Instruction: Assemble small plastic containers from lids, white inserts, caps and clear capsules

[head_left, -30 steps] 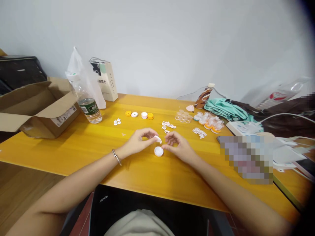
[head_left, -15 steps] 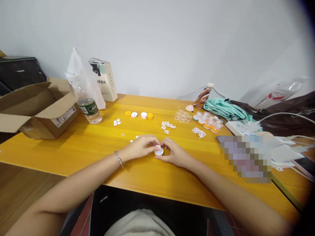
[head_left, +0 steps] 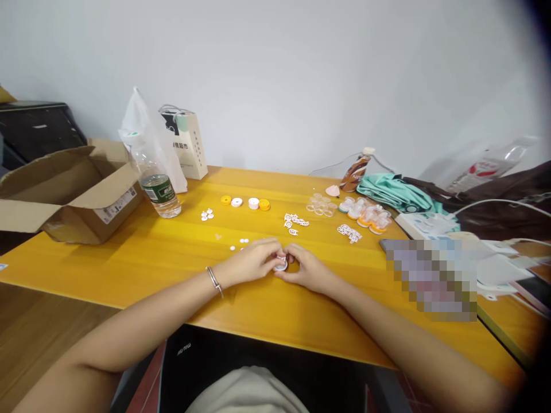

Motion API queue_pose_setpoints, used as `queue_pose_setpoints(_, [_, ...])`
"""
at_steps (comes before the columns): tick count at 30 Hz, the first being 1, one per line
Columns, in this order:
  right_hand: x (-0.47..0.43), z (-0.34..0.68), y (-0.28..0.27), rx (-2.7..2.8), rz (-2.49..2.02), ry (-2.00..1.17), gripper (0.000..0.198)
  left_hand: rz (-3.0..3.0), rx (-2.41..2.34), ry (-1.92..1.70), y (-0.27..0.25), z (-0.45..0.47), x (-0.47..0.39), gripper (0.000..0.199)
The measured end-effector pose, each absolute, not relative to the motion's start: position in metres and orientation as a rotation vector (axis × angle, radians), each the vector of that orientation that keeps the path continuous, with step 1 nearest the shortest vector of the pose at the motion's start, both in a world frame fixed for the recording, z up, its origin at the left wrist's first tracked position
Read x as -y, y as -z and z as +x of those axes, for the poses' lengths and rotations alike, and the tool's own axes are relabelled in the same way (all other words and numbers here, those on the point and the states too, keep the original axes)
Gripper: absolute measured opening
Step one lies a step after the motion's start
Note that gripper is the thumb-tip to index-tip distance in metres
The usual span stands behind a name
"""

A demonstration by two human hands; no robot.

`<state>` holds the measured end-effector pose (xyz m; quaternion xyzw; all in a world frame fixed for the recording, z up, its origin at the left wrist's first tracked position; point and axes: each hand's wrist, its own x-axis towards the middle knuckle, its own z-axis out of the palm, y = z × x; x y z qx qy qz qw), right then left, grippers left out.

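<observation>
Just below the frame's centre, the right hand curls around the white round cap, seemingly steadying it. The left hand's fingers bunch over it; I can't tell what they grip. White cutout pieces lie beyond, presumably grouped for reach.

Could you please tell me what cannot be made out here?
All in the head view:
Small white piece: shape hidden by the left hand.
White round part: partly covered by that hand.
Flat object: surface masked by pixelation.
Cardboard box: flap cut by left edge.
</observation>
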<state>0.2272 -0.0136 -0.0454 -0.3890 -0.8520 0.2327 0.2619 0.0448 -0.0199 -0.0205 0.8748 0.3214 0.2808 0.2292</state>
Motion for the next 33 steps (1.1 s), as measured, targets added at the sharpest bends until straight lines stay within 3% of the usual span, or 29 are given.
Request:
queue_pose_setpoints(9, [0.013,0.232,0.046,2.269,-1.015,-0.698,0.015,2.352,-0.877,-0.786,0.024,0.044,0.022,0.013])
queue_pose_setpoints(15, [0.008,0.246,0.037,2.157,-0.937,-1.207,0.025,2.223,-0.984,-1.021,0.006,0.053,-0.016,0.025])
queue_pose_setpoints(24, [0.000,0.257,0.039,2.019,-0.836,-1.568,0.040,2.494,-1.135,-0.768,0.007,0.149,-0.126,0.042])
queue_pose_setpoints(33, [-0.001,0.258,0.036,1.912,-0.821,-1.718,0.041,2.388,-1.301,-0.837,0.023,0.181,-0.152,0.021])
